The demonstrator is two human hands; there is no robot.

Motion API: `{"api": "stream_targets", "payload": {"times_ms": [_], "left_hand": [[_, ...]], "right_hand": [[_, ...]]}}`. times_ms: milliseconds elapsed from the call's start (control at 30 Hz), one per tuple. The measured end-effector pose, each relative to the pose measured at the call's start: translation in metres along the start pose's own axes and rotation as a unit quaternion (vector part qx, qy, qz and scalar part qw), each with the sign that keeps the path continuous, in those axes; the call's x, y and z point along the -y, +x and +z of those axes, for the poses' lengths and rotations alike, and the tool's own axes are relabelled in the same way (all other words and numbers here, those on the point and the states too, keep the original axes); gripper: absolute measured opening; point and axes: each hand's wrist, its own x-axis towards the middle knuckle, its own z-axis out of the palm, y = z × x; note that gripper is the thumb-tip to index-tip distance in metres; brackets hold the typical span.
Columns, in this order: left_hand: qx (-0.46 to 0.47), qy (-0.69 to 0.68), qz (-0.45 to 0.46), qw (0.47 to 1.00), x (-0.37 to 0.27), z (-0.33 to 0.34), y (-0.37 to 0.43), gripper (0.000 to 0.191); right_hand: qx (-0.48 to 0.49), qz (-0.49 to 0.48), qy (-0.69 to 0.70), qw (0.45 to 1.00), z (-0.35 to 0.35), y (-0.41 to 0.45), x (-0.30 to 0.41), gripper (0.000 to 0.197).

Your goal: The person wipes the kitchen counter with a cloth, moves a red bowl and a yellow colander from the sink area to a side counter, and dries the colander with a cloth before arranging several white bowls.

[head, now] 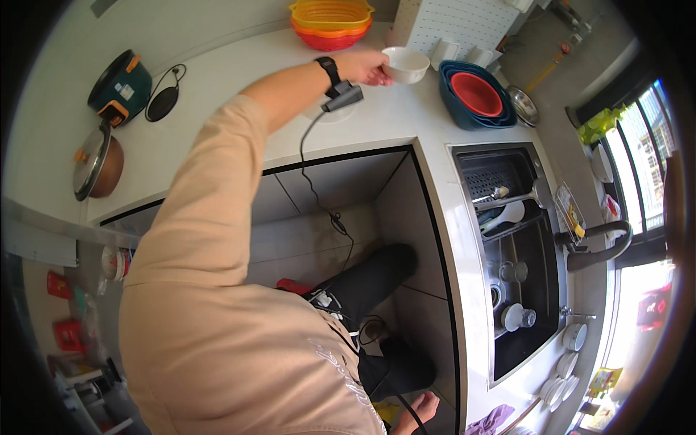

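My left hand (375, 68) is stretched out over the white counter and grips the rim of a white bowl (406, 66). A black band with a grey cabled device (343, 97) is on that wrist. Under the forearm a pale round dish (334, 113) is partly hidden. Stacked yellow, orange and red colanders (331, 24) stand behind the hand, and nested dark blue basins with a red one (477, 94) lie right of the bowl. My right hand (424, 408) hangs low near the bottom edge beside a black cable, fingers curled; whether it holds anything is unclear.
A black sink (524, 348) with a drainer tray, utensils and glassware lies at right, under a dark faucet (598, 261). White bowls (575, 337) line its far side. A green pot (120, 87) and a lidded brown pot (106, 166) stand left. The counter edge (454, 261) borders the leg space.
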Motion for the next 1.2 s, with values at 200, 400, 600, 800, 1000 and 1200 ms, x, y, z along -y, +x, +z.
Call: {"api": "stream_targets", "payload": {"times_ms": [200,400,600,800,1000,1200], "left_hand": [[-0.145,0.056,0.023,0.988,-0.030,-0.120,-0.118,0.021],[-0.322,0.034,-0.065,0.944,0.041,-0.241,-0.137,0.010],[-0.324,-0.048,-0.070,0.942,0.108,-0.269,-0.126,0.008],[-0.332,-0.097,-0.087,0.934,0.135,-0.279,-0.080,0.007],[-0.388,-0.054,-0.093,0.915,0.140,-0.314,-0.060,0.004],[-0.280,0.091,-0.035,0.955,0.152,-0.387,-0.058,0.018]], "right_hand": [[0.045,0.028,0.096,0.994,0.014,0.024,0.002,0.011],[0.061,0.005,0.085,0.994,0.026,0.036,0.008,0.010],[0.069,-0.043,0.077,0.994,0.028,0.048,0.010,0.010],[0.057,-0.009,0.033,0.998,0.018,0.020,0.026,0.010],[0.103,0.018,0.029,0.994,0.019,0.015,0.051,0.011],[0.128,0.043,0.030,0.990,0.028,0.026,0.065,0.012]]}}
